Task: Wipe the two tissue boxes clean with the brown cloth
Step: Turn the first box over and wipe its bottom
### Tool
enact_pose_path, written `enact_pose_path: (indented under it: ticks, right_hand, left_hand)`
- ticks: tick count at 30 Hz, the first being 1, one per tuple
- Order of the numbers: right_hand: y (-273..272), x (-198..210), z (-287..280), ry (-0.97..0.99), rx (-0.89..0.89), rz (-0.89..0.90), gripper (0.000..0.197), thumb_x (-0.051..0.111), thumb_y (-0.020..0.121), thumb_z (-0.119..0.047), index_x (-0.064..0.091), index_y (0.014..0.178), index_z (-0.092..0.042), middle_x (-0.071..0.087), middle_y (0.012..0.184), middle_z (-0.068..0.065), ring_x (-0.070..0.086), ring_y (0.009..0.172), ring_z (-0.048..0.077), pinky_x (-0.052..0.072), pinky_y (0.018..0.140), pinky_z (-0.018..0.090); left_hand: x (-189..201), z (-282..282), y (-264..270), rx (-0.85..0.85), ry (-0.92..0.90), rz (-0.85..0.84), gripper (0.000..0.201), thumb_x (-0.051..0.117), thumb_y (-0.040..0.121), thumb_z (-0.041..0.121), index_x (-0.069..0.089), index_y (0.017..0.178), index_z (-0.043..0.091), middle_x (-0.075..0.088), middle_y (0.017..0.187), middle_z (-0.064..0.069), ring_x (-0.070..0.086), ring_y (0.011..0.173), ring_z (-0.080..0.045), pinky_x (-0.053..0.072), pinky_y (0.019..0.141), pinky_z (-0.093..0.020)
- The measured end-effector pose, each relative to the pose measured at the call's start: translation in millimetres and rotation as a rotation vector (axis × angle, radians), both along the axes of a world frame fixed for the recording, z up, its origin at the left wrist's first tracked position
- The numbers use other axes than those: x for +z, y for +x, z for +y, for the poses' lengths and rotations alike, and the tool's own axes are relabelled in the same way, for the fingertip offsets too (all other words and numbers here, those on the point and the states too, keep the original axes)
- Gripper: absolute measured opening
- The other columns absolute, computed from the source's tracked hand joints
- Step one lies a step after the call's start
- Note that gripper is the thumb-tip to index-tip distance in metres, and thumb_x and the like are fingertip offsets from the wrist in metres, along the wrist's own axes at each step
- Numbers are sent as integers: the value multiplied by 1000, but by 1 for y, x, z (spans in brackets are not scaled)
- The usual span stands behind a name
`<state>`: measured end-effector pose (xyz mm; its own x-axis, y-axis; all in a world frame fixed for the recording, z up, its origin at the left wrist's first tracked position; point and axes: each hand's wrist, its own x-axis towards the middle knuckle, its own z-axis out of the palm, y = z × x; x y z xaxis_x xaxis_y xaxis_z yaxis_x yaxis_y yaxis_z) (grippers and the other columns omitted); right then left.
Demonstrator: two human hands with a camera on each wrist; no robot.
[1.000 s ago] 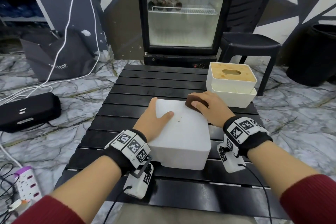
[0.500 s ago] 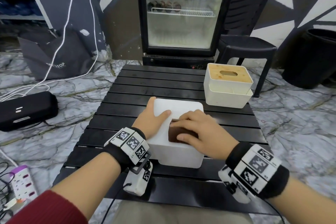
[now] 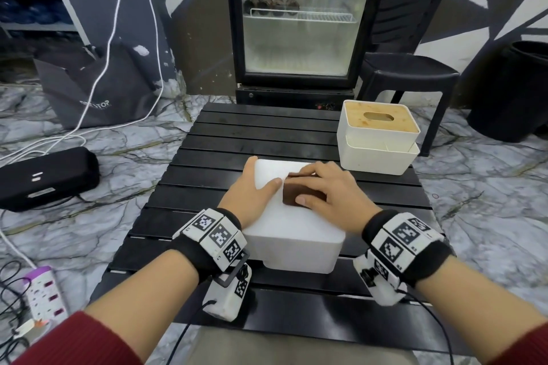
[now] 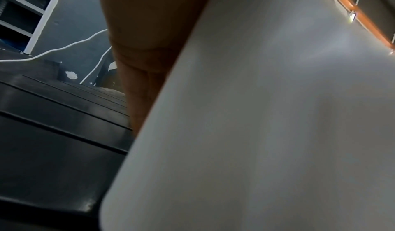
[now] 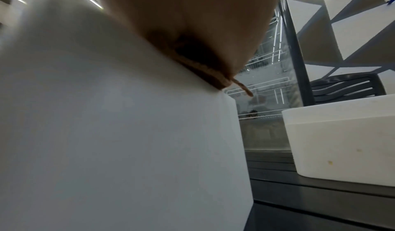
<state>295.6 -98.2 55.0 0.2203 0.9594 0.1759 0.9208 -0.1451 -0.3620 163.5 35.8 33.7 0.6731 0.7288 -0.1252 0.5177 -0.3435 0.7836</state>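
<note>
cloth (image 3: 297, 194) on near box (image 3: 292, 234), second box (image 3: 378, 139) behind-right

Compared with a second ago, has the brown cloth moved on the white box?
Yes. The brown cloth slid from the white box's far right corner toward its middle, nearer the person.

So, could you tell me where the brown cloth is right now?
In the head view, the brown cloth lies mid-table on the near white tissue box, under the right hand.

Pale lettering on the dark paper bag (image 3: 98, 89) standing on the floor at left, only its ending "TOP" legible, the first letters hidden behind a white cable (image 3: 98, 80), black-and-white square code markers on both wristbands (image 3: 218, 234), carrying no readable words
</note>
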Motion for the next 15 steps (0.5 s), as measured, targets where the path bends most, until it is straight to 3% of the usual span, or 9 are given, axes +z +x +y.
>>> enact_pose_path:
  ticks: [3, 9, 15]
  right_hand:
    - [9, 0, 8, 11, -34, 3, 36, 54, 89, -34, 53, 125, -33, 49, 123, -6, 38, 109, 17, 31, 95, 42]
    - [22, -2, 19, 22, -82, 10, 34, 54, 90, -32, 56, 123, -27, 49, 125, -4, 38, 111, 19, 31, 95, 43]
    - [28, -4, 26, 29, -122, 17, 36, 52, 90, -34, 54, 126, -29, 48, 125, -6, 36, 114, 17, 28, 96, 39]
  left_hand:
    - [0, 0, 1, -4, 3, 4, 65, 47, 93, 45, 14, 146, 27, 51, 132, -7, 49, 106, -24, 31, 81, -29]
    - [0, 1, 1, -9, 7, 26, 64, 47, 93, 46, 13, 144, 29, 52, 128, -6, 47, 99, -21, 32, 80, -29]
    - [0, 1, 1, -16, 13, 44, 65, 46, 93, 47, 12, 144, 29, 52, 127, -5, 50, 103, -23, 34, 81, -31]
